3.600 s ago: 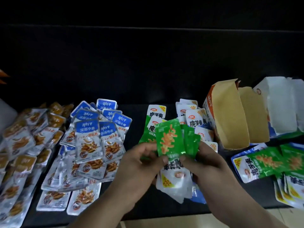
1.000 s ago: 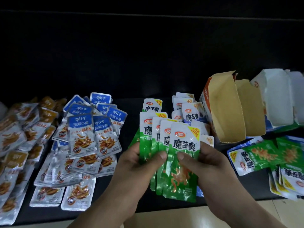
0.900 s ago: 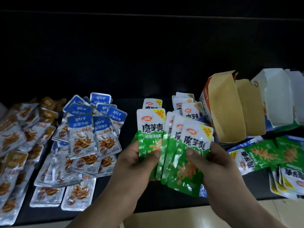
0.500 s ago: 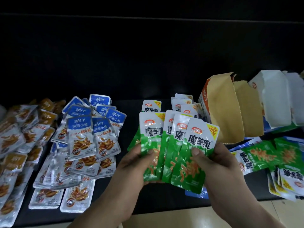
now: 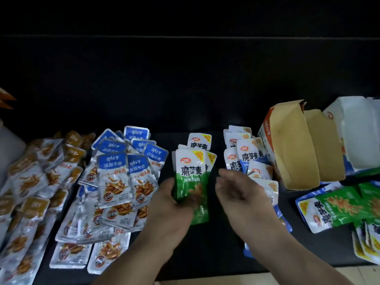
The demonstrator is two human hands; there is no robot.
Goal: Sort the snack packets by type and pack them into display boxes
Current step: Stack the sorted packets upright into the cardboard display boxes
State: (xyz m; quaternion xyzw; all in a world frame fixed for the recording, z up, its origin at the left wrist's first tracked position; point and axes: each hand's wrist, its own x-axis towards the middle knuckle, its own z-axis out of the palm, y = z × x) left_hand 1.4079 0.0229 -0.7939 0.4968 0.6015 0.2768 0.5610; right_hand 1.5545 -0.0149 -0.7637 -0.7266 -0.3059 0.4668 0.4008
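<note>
Black tabletop (image 5: 205, 254) runs along the near edge, and both forearms come in over it. The left hand (image 5: 170, 202) grips a squared-up stack of green packets (image 5: 192, 177) by its lower left side, thumb on the front, with the stack standing upright just above the table. The hand covers the stack's bottom corner and the near edge of the neighbouring pile. The right hand (image 5: 240, 192) is released: its fingers are loosely spread, just right of the stack and not touching it. It hides the near part of the blue-trimmed packets (image 5: 248, 155) that lie behind it.

Left of the hands, the blue-topped fish packets (image 5: 115, 173) lie fanned and overlapping, and farther left is a heap of orange-topped packets (image 5: 30, 182). On the right, loose green packets (image 5: 337, 208) lie sideways near the table's edge.

Behind the held stack one single green packet (image 5: 199, 140) lies flat. Past the blue-trimmed pile a brown cardboard display box (image 5: 294, 145) stands open with its flaps up, tilted towards the camera. A white display box (image 5: 357, 130) sits just beside it on the right, also open. Beyond everything is a dark wall (image 5: 185, 79).
</note>
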